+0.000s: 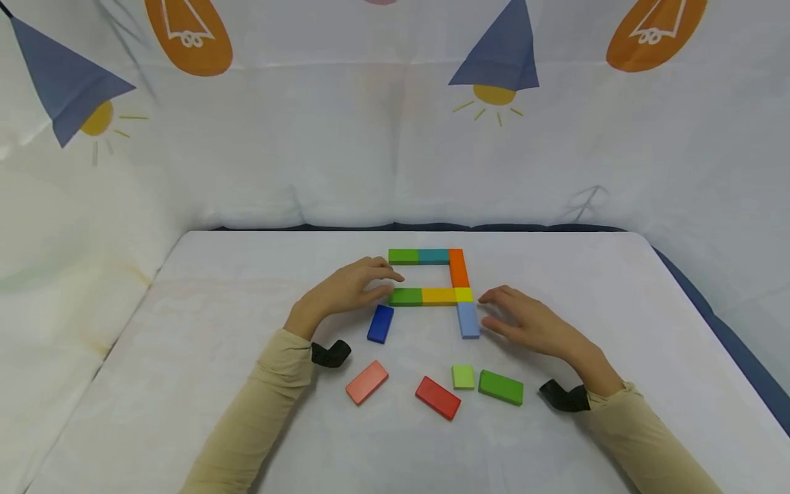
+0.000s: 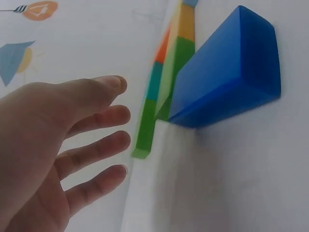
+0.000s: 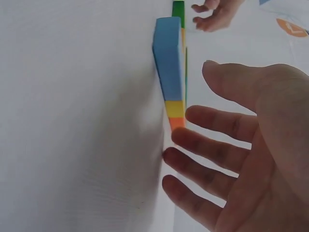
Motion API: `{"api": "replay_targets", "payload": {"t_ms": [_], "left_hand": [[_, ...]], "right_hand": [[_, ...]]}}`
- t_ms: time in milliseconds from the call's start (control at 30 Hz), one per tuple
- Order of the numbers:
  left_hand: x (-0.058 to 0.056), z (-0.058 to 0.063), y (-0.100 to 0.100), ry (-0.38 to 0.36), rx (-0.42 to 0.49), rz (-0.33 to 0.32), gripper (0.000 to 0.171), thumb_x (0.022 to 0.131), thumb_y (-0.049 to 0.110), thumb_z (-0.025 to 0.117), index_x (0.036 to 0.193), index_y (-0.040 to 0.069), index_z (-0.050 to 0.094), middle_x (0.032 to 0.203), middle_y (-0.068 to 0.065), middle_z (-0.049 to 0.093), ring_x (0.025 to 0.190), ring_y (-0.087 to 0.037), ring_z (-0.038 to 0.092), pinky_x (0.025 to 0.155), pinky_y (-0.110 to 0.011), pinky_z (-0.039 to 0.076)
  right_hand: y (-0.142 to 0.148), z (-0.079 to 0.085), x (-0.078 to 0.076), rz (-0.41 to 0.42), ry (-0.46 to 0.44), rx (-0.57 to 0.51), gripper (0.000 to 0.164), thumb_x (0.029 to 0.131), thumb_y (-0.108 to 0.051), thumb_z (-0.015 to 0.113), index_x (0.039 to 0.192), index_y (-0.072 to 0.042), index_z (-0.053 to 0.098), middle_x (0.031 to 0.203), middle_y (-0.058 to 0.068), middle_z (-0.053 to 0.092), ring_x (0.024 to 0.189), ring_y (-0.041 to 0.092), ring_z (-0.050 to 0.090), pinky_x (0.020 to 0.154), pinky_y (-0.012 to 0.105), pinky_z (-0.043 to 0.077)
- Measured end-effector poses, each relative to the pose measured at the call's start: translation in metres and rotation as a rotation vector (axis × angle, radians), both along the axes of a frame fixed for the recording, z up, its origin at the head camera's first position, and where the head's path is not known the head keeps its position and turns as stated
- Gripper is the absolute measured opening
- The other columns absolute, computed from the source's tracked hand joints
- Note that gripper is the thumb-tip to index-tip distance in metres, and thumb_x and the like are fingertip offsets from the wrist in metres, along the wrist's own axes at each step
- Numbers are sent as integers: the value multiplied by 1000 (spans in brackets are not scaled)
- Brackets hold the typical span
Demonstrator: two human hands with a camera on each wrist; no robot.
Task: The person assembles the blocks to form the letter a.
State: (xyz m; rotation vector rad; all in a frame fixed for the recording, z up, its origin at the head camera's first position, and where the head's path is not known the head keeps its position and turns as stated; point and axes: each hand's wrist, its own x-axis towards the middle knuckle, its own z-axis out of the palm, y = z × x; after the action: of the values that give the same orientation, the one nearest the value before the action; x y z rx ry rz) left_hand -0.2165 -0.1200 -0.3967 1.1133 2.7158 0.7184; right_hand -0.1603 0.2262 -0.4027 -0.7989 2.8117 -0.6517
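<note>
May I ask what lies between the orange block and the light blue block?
The small yellow block lies between the orange block and the light blue block, as the head view shows.

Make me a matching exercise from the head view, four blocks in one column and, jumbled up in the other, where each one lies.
Blocks:
1. Orange block
2. Light blue block
3. Dark blue block
4. Red block

Places, as the head view shows them:
A. Between the pink block and the lime block
B. At the right end of the teal block
C. Directly below the small yellow block
D. Near the green end of the lower row

Pairs: 1-B, 2-C, 3-D, 4-A
</note>
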Motion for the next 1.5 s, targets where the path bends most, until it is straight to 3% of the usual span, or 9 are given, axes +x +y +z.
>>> {"api": "replay_targets", "payload": {"t_ms": [100, 200, 367, 567, 800, 1000, 1500], "left_hand": [[5, 2, -8, 2, 45, -9, 29, 95, 24, 57, 122, 17, 63, 120, 2, 61, 110, -16, 54, 97, -37, 46], [11, 2, -14, -47, 92, -11, 32, 95, 26, 58, 125, 16, 61, 122, 2, 61, 110, -14, 54, 97, -37, 46], [16, -9, -19, -122, 159, -30, 34, 93, 28, 61, 124, 15, 59, 121, 3, 61, 111, -11, 54, 93, -34, 48], [20, -26, -25, -86, 241, -86, 31, 89, 26, 66, 116, 13, 60, 117, 5, 60, 108, -16, 55, 93, -35, 47], [23, -38, -28, -98, 358, -131, 31, 86, 27, 70, 115, 15, 63, 116, 4, 60, 102, -15, 54, 87, -34, 48], [26, -45, -29, -129, 361, -119, 35, 83, 31, 73, 114, 19, 64, 118, 7, 59, 110, -10, 54, 97, -35, 47], [28, -47, -39, -182, 312, -113, 52, 76, 38, 78, 123, 24, 61, 128, 9, 54, 123, -10, 47, 107, -38, 39]], "right_hand": [[1, 2, 3, 5, -1, -16, 39, 89, -30, 65, 124, -13, 55, 119, -1, 61, 108, 17, 58, 92, 40, 51], [0, 3, 6, 16, 6, -29, 37, 90, -28, 65, 123, -14, 56, 115, -3, 63, 104, 14, 59, 89, 38, 52], [-3, 4, 11, 8, -6, -37, 34, 90, -29, 64, 121, -17, 57, 109, -7, 62, 98, 10, 57, 84, 35, 53], [-9, 8, 17, 29, -9, -57, 30, 90, -25, 65, 119, -19, 57, 106, -11, 62, 93, 5, 55, 80, 30, 53], [-25, 15, 29, 146, 45, -96, 28, 90, -27, 64, 116, -16, 59, 107, -7, 64, 94, 3, 58, 82, 28, 54], [-41, 19, 38, 217, 30, -81, 33, 93, -36, 58, 118, -14, 59, 110, -5, 64, 98, 8, 60, 85, 31, 53], [-62, 16, 50, 246, -75, -68, 34, 93, -39, 57, 119, -18, 60, 112, -8, 62, 101, 7, 59, 88, 29, 52]]}}
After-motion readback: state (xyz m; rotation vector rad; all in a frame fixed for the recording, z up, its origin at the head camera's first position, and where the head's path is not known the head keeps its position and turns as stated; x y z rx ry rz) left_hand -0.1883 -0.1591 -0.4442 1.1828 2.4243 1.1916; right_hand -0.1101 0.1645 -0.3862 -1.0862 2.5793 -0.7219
